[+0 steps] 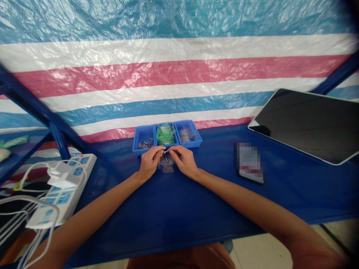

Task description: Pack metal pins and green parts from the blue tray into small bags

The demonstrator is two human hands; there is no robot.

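My left hand (pixel 151 161) and my right hand (pixel 184 160) meet at the front of the blue bins, fingers pinched together around something small that I cannot make out. Just below the fingertips lies a small clear plastic bag (pixel 167 168) with thin dark and yellowish bits showing. In the left blue bin (pixel 136 141) are several thin metal pins (pixel 146 143). Green plastic packets (pixel 165 134) fill the middle bin. The right bin (pixel 199 141) holds clear packets (pixel 186 134) with small brownish contents.
A white power strip (pixel 81 175) with a plugged-in white adapter (pixel 63 175) and cables lies at left. On the right are a blurred phone-like object (pixel 249 162) and a large dark-screened panel (pixel 311 125). Striped plastic sheeting (pixel 179 71) hangs behind the blue table (pixel 168 216).
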